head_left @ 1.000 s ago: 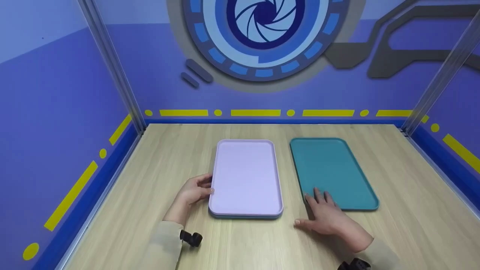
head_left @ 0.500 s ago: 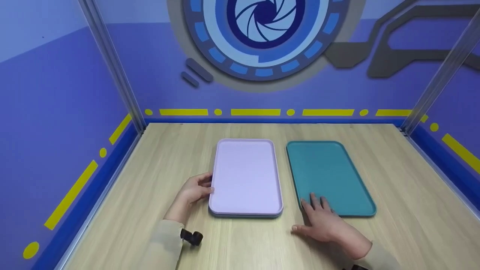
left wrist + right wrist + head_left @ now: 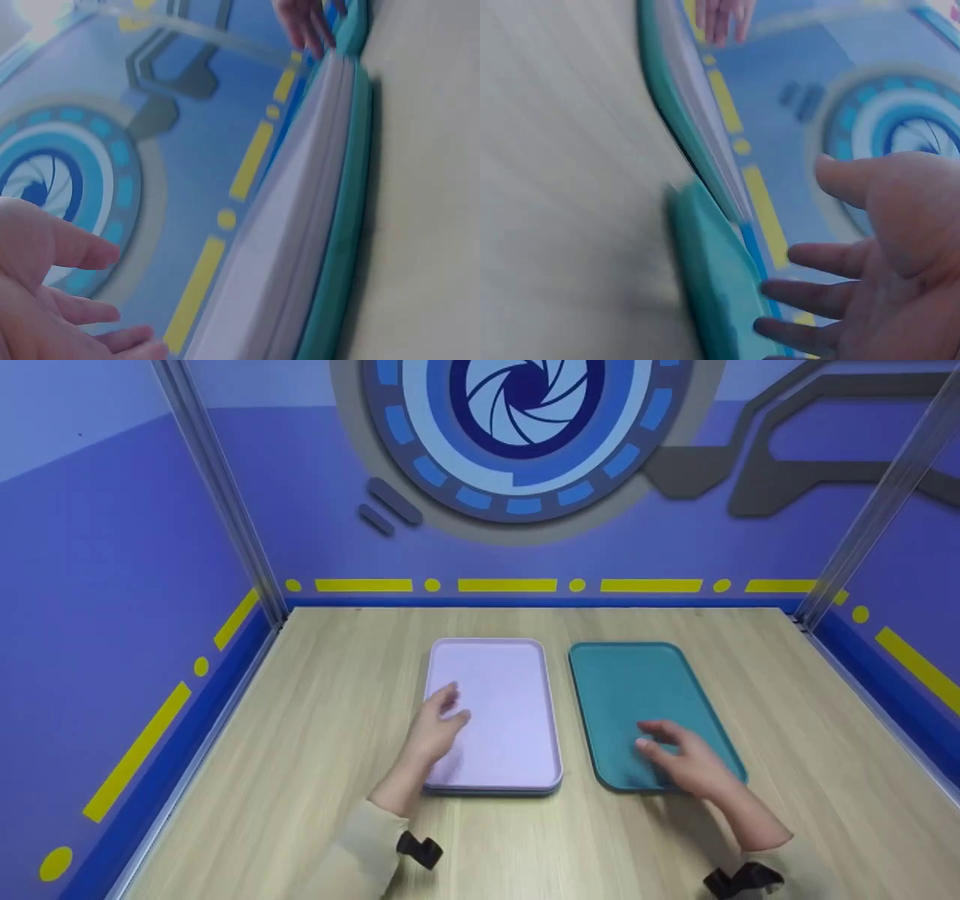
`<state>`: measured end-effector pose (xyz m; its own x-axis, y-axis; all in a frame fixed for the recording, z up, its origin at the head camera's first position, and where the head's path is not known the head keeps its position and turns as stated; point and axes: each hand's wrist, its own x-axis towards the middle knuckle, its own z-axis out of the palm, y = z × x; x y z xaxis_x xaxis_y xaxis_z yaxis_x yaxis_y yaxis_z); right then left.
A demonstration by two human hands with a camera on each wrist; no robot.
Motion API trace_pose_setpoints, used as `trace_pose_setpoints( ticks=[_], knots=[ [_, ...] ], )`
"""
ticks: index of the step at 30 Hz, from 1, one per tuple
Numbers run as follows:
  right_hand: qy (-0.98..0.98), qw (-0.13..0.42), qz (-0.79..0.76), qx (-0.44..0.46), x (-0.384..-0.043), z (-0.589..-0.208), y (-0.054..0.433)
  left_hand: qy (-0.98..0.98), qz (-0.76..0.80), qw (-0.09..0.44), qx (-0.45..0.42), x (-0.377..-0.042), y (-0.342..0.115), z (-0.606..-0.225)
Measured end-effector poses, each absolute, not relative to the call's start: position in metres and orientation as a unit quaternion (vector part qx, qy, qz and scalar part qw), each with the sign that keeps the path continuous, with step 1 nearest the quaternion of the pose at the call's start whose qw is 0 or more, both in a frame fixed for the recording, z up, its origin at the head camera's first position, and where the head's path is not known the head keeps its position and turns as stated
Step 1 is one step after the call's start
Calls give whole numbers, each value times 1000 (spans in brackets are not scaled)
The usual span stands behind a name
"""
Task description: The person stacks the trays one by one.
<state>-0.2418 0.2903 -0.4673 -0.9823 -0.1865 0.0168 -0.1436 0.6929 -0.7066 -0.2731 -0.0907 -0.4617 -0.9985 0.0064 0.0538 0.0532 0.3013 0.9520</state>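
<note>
A lilac tray [image 3: 499, 712] lies on top of a stack at the middle of the table, with a teal tray edge [image 3: 341, 247] at the bottom of that stack in the left wrist view. To its right a separate teal tray [image 3: 630, 690] lies flat, slightly slanted. My left hand [image 3: 436, 731] hovers above the left side of the lilac tray, fingers loosely bent and holding nothing. Over the near right part of the teal tray hangs my right hand [image 3: 690, 757], its thumb and fingers apart with nothing between them. Both hands show spread fingers in the wrist views.
The wooden table [image 3: 345, 682] is enclosed by blue printed wall panels [image 3: 300, 510] at the back and sides. Metal posts [image 3: 225, 502] stand at the far corners. A narrow strip of table separates the lilac stack from the teal tray.
The teal tray slid a little toward me and left under my right hand, which then lifted off. My left hand let go of the stack's left edge and rose over the lilac tray.
</note>
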Motion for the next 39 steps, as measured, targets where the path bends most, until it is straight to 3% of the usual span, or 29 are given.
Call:
trace_pose_setpoints(
  ticks=[4,13,20,31,39],
  knots=[
    [905,19,-424,-32,-255,-457,322,-731,-680,-33,-47,-272,-54,-459],
    [866,128,-478,73,-284,-439,382,-569,-798,-199,16,-282,22,-460],
    [845,193,-489,100,-301,-444,409,-487,-823,-283,77,-297,60,-469],
    [719,234,-635,156,-307,-455,431,-497,-812,-280,126,-307,82,-468],
    [768,238,-584,114,-300,-454,440,-570,-768,-279,83,-309,68,-456]
  ],
)
